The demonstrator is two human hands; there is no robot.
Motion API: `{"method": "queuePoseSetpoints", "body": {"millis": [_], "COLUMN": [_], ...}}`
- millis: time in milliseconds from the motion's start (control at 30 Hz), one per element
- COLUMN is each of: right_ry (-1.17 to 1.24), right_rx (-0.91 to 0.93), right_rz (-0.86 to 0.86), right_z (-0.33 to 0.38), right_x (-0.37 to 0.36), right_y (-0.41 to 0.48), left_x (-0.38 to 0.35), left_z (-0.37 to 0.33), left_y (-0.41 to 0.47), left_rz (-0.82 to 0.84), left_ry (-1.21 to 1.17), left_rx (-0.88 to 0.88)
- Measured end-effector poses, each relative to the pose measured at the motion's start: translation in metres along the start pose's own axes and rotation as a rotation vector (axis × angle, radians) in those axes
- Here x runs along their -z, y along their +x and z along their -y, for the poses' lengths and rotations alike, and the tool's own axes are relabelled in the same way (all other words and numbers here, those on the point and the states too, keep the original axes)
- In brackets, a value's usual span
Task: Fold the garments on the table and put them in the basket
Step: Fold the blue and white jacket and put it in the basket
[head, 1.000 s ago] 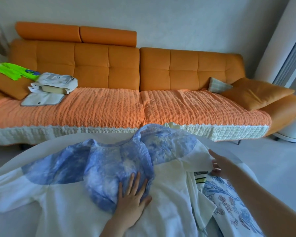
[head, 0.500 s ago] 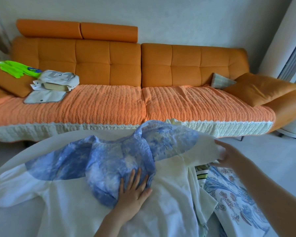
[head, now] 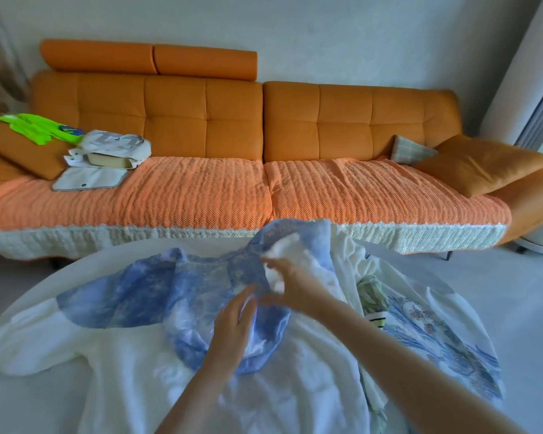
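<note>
A soft white long-sleeved top with a blue tie-dyed yoke lies spread over the round white surface, collar toward the far edge and hem toward the near edge. Its outstretched sleeve runs flat to the near left edge. The right hand holds the other sleeve's white cuff over the chest. Its grip looks clamped on the cloth, thumb and fingers pinching, though blur softens the fingertips. The left hand rests on the blue chest just beside it, grip apart, fingers fairly straight and pressing down.

The step in hand appears to be folding that sleeve in across the body. To do it well, the pressing hand should pin the chest while the cuff is laid down, because this limp cloth will follow any drag. It is better to lift the cuff and place it than to slide it. The fold line should run straight from the shoulder toward the hem, so the later folds come out square. The blue cloth between the hands is rumpled, and it needs smoothing outward before the cuff is let go.

Toward the right edge, a blue floral printed cloth and a green-striped piece lie against the top's side, seemingly partly under it. The fold should take up the top alone. No basket shows in this view, so the task is probably at an early stage.
</note>
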State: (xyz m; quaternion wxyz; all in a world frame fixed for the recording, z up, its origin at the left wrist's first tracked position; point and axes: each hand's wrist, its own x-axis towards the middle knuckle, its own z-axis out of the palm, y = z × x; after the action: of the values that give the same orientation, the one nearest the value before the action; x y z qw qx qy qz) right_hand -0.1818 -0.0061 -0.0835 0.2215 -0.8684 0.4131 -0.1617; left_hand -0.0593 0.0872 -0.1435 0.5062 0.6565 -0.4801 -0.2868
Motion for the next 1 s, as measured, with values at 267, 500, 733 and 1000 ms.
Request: {"method": "queuePoseSetpoints", "body": {"millis": [267,500,733,1000], "right_ry": [0.131,0.008,-0.118,-0.468], "right_rx": [-0.127,-0.088,-0.116,0.252], "right_rz": [-0.14,-0.229,-0.109,-0.448], "right_z": [-0.043,-0.091,-0.117,-0.107], "right_x": [0.003,0.024,0.02,0.002], "right_y": [-0.008,-0.027,-0.052,-0.063], "left_x": [0.015,-0.022,-0.047,-0.046], "left_z": [0.01,-0.002,-0.009,-0.003], "left_y": [0.007,0.034,0.064,0.065], "left_rz": [0.006,0.032,-0.016,-0.191], "left_ry": [-0.08,-0.286,-0.364,-0.524], "left_rx": [0.083,0.28,0.505,0.303]}}
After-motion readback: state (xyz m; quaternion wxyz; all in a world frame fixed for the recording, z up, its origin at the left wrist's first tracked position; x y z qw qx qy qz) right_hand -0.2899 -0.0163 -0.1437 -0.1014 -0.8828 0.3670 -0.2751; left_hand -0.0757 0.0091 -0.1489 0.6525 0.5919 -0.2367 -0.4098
